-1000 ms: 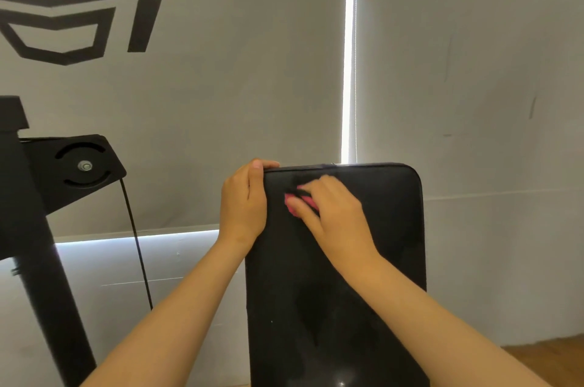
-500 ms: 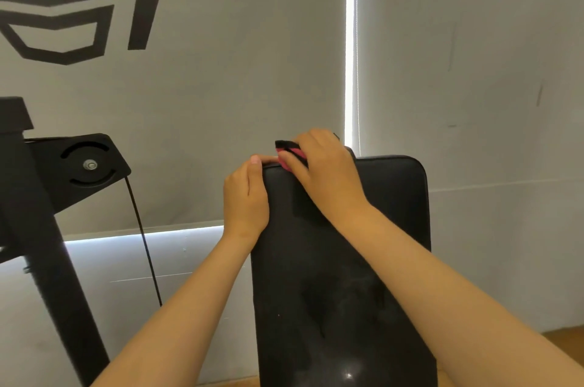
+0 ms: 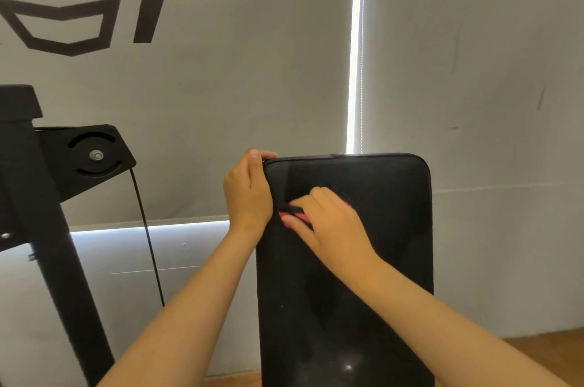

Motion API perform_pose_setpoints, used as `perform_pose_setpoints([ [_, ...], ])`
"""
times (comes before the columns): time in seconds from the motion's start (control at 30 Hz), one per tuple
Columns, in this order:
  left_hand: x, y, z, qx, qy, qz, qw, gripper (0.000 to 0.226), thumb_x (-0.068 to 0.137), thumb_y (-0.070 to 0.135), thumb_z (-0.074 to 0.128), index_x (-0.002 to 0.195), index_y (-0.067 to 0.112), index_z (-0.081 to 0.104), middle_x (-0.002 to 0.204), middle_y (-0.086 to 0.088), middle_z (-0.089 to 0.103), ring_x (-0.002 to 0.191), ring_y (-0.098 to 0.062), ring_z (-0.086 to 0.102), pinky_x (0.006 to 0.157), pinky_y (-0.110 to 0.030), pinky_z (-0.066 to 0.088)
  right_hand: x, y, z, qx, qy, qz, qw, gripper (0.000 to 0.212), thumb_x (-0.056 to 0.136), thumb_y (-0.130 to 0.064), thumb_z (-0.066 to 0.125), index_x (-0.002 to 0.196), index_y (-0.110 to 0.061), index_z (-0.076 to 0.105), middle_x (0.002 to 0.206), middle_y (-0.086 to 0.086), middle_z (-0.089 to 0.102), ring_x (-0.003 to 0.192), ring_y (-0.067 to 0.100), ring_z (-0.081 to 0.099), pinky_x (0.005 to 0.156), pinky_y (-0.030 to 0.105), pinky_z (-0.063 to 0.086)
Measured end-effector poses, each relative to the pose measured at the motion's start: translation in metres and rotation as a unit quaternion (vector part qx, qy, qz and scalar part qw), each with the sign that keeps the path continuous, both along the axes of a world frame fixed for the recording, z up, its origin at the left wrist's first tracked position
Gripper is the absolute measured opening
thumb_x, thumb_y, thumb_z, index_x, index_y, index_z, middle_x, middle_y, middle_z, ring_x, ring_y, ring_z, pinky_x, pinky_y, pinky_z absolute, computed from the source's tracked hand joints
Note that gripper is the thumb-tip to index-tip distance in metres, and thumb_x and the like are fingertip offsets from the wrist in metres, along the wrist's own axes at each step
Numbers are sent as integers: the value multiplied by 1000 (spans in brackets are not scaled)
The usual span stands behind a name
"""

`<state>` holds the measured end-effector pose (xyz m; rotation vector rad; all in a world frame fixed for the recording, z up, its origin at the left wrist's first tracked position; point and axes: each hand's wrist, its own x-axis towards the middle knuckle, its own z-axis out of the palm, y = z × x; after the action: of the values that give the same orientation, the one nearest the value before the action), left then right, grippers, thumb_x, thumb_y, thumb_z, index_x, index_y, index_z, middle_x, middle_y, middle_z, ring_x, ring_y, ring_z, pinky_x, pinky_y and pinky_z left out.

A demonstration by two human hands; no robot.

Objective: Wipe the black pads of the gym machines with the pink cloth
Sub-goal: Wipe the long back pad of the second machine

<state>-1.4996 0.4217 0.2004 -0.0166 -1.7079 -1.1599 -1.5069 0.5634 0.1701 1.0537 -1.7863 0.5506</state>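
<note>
2 bare hands work on an upright black pad (image 3: 379, 276): 1 steadies it and 1 rubs it with a pink cloth (image 3: 292, 216).

Left hand (image 3: 249, 193) curls round the pad's upper left edge, with a fingertip resting over the top corner. Just right of that grip, the right hand (image 3: 331, 225) presses the bunched cloth flat to the pad's face with bent fingers closed over it. Only slivers of pink show at the fingertips. Well left of both grips stands a black machine frame (image 3: 47, 228) with a thin cable (image 3: 148, 244) hanging from it. Grey blinds (image 3: 221, 86) hang behind, and wooden floor (image 3: 537, 352) shows below the right forearm.
</note>
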Motion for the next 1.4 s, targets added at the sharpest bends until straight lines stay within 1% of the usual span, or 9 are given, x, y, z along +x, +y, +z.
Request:
perform_pose_setpoints([
  [0.17,9,3,-25,24,-22,-84,996,46,100,38,23,124,22,59,123,8,62,112,1,55,95,-12,40,9,7,32,-25,-94,43,994,35,91,-42,51,90,-10,66,81,1,60,74,12,55,66,29,48],
  [0.27,8,4,-27,36,-17,-78,996,46,101,39,23,128,23,57,127,9,60,118,-1,53,102,-17,40,4,-2,65,-106,-72,44,991,33,93,-36,55,89,-5,64,82,6,60,75,17,55,66,28,46],
  [0.37,11,6,-27,55,-15,-69,996,41,106,32,22,124,26,58,122,11,61,113,3,54,97,-13,41,-6,-26,80,-84,-70,8,994,30,95,-33,55,91,-4,63,86,7,60,79,19,56,65,28,45],
  [0.47,13,8,-29,78,-1,-58,995,40,106,31,21,120,27,58,114,16,62,107,6,55,91,-8,41,-16,-38,68,-73,-1,-22,997,39,93,-37,45,86,-4,63,81,9,60,74,22,57,59,31,48],
  [0.6,15,11,-26,94,20,-54,994,39,103,33,22,113,25,59,105,21,61,100,10,55,83,-3,39,-17,-32,58,-71,34,-21,997,37,92,-35,45,86,-4,64,81,9,58,72,22,54,64,29,45],
  [0.97,13,7,-28,153,4,-69,986,42,105,31,22,112,16,61,95,0,68,87,-4,65,71,-13,48,7,-14,0,52,22,10,998,34,91,-38,49,87,-10,69,79,3,60,73,17,58,62,33,52],
  [1.1,13,8,-29,159,-2,-67,985,40,106,29,22,110,20,61,98,1,69,91,-6,64,75,-13,48,9,-17,36,-24,-62,66,996,38,91,-41,48,93,-8,67,85,4,61,78,16,57,69,28,47],
  [1.23,14,8,-28,171,-17,-73,983,38,105,36,22,105,32,60,99,3,67,94,-6,64,75,-14,49,-5,-37,68,-65,-15,33,997,38,91,-38,46,90,-5,64,83,6,59,74,16,55,64,19,42],
  [1.4,13,8,-28,174,-13,-72,982,39,105,37,22,107,30,60,99,-2,68,95,-13,65,83,-29,53,-16,-53,58,-61,53,-3,997,38,92,-35,45,85,-3,66,81,9,60,71,21,58,55,30,51],
])
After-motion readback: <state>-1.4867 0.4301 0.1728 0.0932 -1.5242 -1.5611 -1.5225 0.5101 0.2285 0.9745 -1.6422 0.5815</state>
